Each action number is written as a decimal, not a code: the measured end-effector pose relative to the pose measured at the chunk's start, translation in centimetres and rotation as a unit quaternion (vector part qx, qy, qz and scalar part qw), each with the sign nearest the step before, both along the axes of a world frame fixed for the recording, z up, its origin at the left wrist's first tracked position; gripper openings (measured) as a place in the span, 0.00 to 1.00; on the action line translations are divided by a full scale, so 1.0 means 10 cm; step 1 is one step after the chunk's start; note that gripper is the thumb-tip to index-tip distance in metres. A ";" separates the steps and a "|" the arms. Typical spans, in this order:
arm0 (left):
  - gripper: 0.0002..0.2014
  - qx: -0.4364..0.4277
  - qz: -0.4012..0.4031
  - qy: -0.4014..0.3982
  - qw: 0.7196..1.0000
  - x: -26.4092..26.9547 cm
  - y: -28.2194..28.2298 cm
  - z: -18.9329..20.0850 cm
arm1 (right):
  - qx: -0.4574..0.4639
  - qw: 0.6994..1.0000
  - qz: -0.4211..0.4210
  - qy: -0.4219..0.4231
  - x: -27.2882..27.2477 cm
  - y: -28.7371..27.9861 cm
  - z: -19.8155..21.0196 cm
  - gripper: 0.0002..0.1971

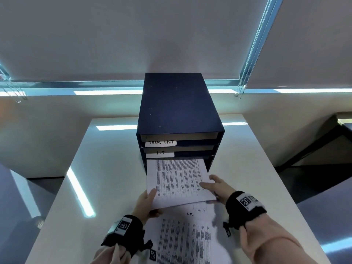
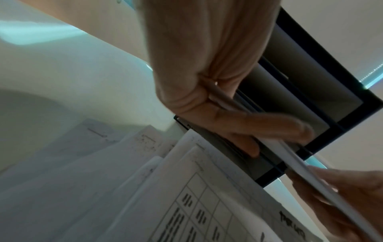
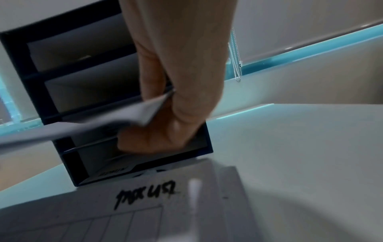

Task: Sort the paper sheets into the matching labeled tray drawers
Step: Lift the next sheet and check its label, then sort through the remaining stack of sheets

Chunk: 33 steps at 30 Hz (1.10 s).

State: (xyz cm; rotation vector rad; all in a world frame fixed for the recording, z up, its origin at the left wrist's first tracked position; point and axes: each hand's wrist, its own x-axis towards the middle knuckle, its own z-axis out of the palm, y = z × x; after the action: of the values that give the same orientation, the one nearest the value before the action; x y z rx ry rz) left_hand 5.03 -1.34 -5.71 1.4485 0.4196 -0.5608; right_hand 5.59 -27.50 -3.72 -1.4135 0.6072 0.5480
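1. Head view: a dark navy box-shaped tray organiser with stacked drawers is standing at centre frame on a white table. Two white tags are showing, "TASK LIST" and, below it, "I.T". A thin white printed paper sheet covered in table rows is entering the slot just under the I.T tag, its far edge already inside. The left hand is pinching the near left corner, thumb on top; the right hand is gripping the right edge. In the lower centre, more white printed sheets are lying on the table, the top one marked "I.T."

2. Left wrist view: at centre frame the left hand is clamping the sheet's edge between thumb and fingers, and the right hand is holding it at lower right. The drawer openings are filling the upper right; loose sheets are lying at the bottom.

3. Right wrist view: the right hand is pinching the sheet's corner at centre frame, in front of the organiser. A sheet marked "TASK LIST" is lying at the bottom.

4. Handling judgement: the sheet is looking light, floppy and easily creased, so two opposite edges near the trailing end are probably the best holds, keeping it flat and taut while it is sliding in.
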 end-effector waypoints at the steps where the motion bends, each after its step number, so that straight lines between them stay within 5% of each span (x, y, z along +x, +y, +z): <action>1: 0.16 -0.001 0.016 -0.006 1.000 0.04 -0.02 -0.03 | 0.004 1.000 0.017 0.008 -0.05 -0.03 0.01 0.16; 6: 0.16 -0.026 0.076 -0.023 0.997 0.40 -0.15 0.05 | 0.104 0.983 -0.151 -0.015 0.12 0.01 0.00 0.06; 9: 0.12 -0.179 0.137 0.005 0.974 0.76 -0.15 0.13 | 0.211 0.945 -0.244 -0.047 0.45 0.19 0.06 0.06; 12: 0.23 -0.245 0.153 0.021 0.957 0.99 -0.16 0.13 | 0.253 0.932 -0.252 -0.063 0.70 0.31 0.12 0.11; 17: 0.08 -0.050 0.041 -0.059 0.996 0.76 -0.19 0.26 | 0.182 0.974 -0.125 -0.056 0.52 0.37 0.15 0.11; 19: 0.05 0.075 -0.044 -0.141 0.986 0.50 -0.17 0.21 | 0.100 0.991 -0.073 -0.056 0.27 0.34 0.10 0.11; 21: 0.07 0.256 -0.180 -0.245 0.918 0.22 -0.12 0.11 | 0.025 0.996 -0.064 -0.057 -0.02 0.27 0.02 0.09; 24: 0.17 0.446 -0.362 -0.315 0.755 -0.10 -0.05 -0.06 | -0.116 0.991 -0.041 -0.048 -0.45 0.15 -0.19 0.09; 27: 0.20 0.519 -0.422 -0.310 0.675 -0.30 0.01 -0.15 | -0.267 0.963 0.007 -0.038 -0.90 0.11 -0.35 0.11; 30: 0.06 0.510 -0.404 -0.294 0.701 -0.42 0.00 -0.09 | -0.276 0.961 0.004 -0.031 -1.18 0.09 -0.39 0.12; 33: 0.07 0.390 -0.338 -0.265 0.814 -0.43 0.01 0.04 | -0.275 0.961 -0.003 -0.038 -1.26 0.02 -0.34 0.16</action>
State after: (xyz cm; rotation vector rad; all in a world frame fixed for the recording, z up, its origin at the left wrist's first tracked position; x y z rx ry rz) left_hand 0.74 -1.22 -5.31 2.4948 -0.4094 -0.5203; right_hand -7.02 -27.29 -7.10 -1.9451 0.7340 0.3262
